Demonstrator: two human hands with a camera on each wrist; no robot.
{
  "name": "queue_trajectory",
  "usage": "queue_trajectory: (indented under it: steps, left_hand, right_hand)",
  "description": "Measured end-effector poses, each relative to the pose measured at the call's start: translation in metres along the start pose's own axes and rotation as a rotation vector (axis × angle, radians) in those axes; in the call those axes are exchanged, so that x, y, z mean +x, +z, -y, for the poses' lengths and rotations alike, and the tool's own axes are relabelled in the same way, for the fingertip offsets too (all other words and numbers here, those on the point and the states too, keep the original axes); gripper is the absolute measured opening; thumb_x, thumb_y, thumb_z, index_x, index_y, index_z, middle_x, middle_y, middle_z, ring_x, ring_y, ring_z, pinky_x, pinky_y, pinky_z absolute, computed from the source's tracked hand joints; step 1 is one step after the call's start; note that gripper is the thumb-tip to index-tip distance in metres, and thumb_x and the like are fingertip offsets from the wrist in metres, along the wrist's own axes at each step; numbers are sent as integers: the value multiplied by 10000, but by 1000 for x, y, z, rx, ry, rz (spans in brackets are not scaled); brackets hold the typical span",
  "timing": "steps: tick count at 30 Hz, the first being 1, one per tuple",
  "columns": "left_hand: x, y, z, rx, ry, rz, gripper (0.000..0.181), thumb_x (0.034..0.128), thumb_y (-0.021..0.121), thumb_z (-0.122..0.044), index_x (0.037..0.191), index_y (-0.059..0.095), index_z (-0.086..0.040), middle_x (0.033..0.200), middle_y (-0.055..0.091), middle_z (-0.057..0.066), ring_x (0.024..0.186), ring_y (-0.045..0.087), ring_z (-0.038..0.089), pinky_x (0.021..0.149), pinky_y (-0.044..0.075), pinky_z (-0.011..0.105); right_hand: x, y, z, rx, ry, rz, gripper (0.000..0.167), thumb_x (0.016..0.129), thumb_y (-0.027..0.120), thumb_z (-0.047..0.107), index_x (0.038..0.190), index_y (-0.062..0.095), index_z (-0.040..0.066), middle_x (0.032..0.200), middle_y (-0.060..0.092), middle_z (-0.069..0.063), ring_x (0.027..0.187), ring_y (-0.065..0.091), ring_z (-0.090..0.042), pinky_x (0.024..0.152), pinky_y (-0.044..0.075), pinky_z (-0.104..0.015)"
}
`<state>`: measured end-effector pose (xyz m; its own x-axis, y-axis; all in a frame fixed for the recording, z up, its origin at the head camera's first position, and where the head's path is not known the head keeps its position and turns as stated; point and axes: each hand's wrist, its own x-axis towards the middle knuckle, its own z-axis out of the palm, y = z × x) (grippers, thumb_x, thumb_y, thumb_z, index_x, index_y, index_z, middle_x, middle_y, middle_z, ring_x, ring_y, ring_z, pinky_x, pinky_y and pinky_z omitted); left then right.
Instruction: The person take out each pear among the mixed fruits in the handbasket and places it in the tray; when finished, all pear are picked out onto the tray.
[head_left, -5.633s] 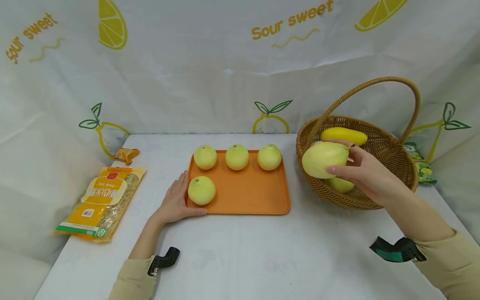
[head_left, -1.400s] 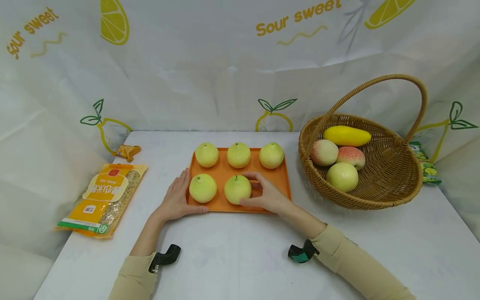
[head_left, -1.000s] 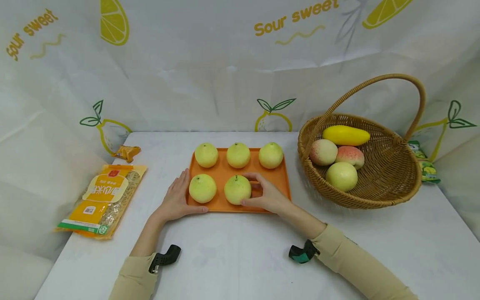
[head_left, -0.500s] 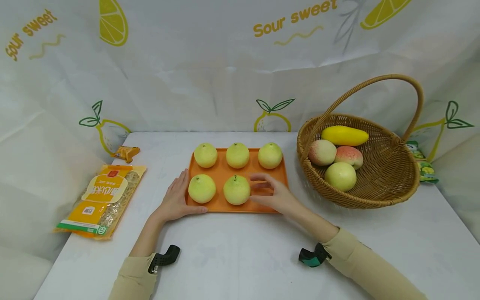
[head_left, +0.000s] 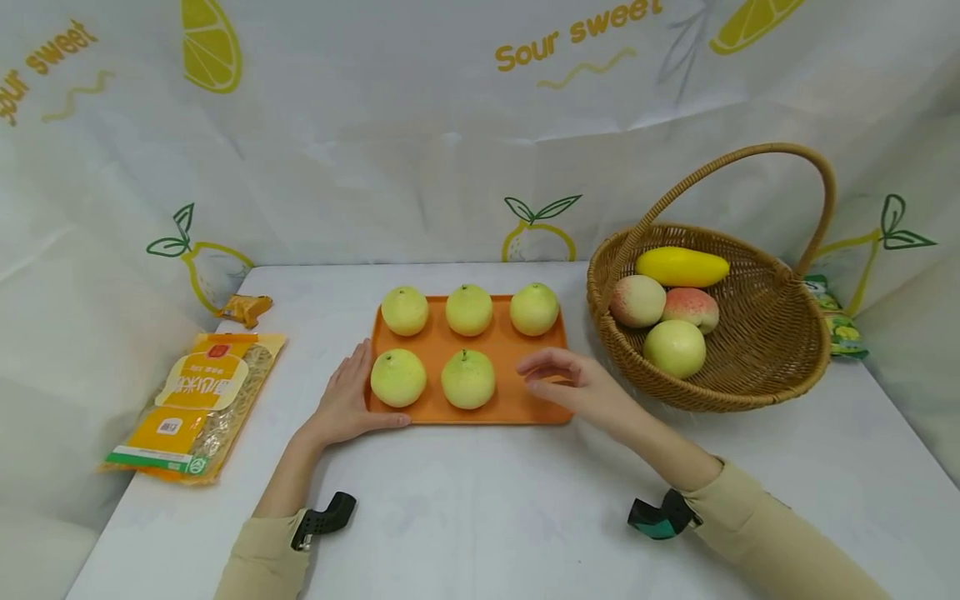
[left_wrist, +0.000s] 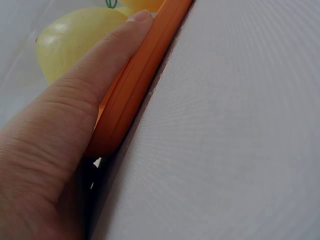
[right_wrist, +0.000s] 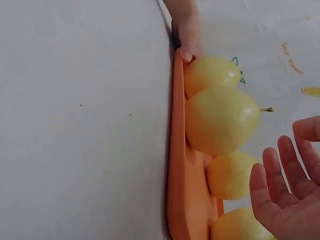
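Note:
In the head view, an orange tray (head_left: 517, 406) bears pale yellow-green pears in two rows. Three stand at the back; in front are a left pear (head_left: 398, 377) and a second pear (head_left: 468, 379) with its stem up. My left hand (head_left: 343, 402) rests against the tray's left end, fingers straight along the side and thumb along the front rim. The left wrist view shows that thumb (left_wrist: 107, 57) lying on the rim. My right hand (head_left: 581, 385) hovers over the tray's right end, fingers loosely bent, holding nothing and apart from the pears.
A wicker basket (head_left: 780, 367) with a tall handle stands at right, holding a long yellow fruit (head_left: 681, 267), two peaches (head_left: 637, 301) and a pale green fruit (head_left: 674, 349). At left lie a noodle bag (head_left: 197, 407) and a small orange packet (head_left: 246, 309). A green packet (head_left: 842, 325) lies behind the basket.
My right hand held a pear over the basket earlier, then had it in the tray's front row. It has let go and moved right. My left hand has stayed at the tray.

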<state>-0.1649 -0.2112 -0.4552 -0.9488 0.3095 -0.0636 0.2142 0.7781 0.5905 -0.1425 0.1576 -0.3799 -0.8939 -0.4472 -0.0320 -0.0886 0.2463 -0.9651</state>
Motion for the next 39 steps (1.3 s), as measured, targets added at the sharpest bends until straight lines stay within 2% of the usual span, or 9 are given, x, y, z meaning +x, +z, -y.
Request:
queue_trajectory:
  steps: [4, 8, 11, 17, 22, 26, 34, 39]
  left_hand:
    - [0, 0, 0, -5, 2, 1, 1367, 678, 806, -612, 1552, -74, -38, 1623, -40, 161, 1485, -37, 312, 1169, -14, 516]
    - [0, 0, 0, -4, 1, 2, 1365, 679, 803, -616, 1553, -73, -41, 1624, -38, 153, 1486, -38, 302, 1171, -16, 507]
    - [0, 0, 0, -3, 5, 0, 1365, 679, 802, -618, 1553, -72, -41, 1624, -33, 155, 1487, -36, 300, 1171, -14, 507]
    - [1, -1, 0, -3, 9, -4, 1366, 678, 807, -610, 1552, -70, -31, 1622, -26, 166, 1486, -32, 306, 1171, -13, 507]
    - [0, -1, -1, -3, 8, -2, 1368, 677, 803, -616, 1550, -68, -25, 1622, -30, 164, 1486, -36, 302, 1173, -16, 498]
    - [0, -1, -1, -3, 14, -7, 1366, 679, 801, -618, 1549, -64, -17, 1621, -28, 172, 1485, -34, 312, 1171, -14, 505]
    - [0, 0, 0, -2, 17, -9, 1347, 696, 794, -610, 1549, -61, -13, 1618, -25, 185, 1484, -32, 324, 1169, -16, 514]
    - [0, 0, 0, 1, 19, -9, 1344, 698, 794, -608, 1547, -56, -5, 1618, -20, 186, 1484, -28, 323, 1170, -11, 511]
  right_hand:
    - [-5, -7, 5, -27, -21, 16, 236, 949, 654, 168, 1166, 649, 74, 1179, 632, -191, 1074, 595, -235, 938, 486, -346]
    - [-11, -16, 11, -68, -56, 27, 212, 950, 648, 144, 1149, 654, 73, 1134, 657, -117, 1059, 600, -222, 956, 478, -401]
    - [-16, -25, 16, -90, -96, 28, 197, 952, 638, 109, 1143, 654, 63, 1117, 661, -68, 1048, 602, -214, 928, 500, -352]
    - [-24, -41, 28, -151, -192, 13, 197, 948, 615, 28, 1143, 648, 25, 1111, 662, -78, 1037, 611, -207, 872, 521, -268]
    - [-33, -53, 38, -199, -155, -31, 201, 959, 620, 71, 1156, 640, 40, 1123, 647, -72, 1037, 613, -209, 841, 526, -241]
    - [-39, -64, 44, -259, -116, -83, 210, 963, 632, 128, 1162, 645, 60, 1121, 642, -56, 1024, 615, -161, 840, 513, -200]
    - [-42, -86, 46, -381, -151, -129, 204, 966, 621, 104, 1154, 649, 31, 1116, 636, -125, 991, 584, -97, 854, 488, -150]
    - [-42, -101, 43, -406, -143, -142, 204, 965, 622, 107, 1160, 646, 52, 1137, 619, -82, 1020, 559, -98, 843, 474, -128]
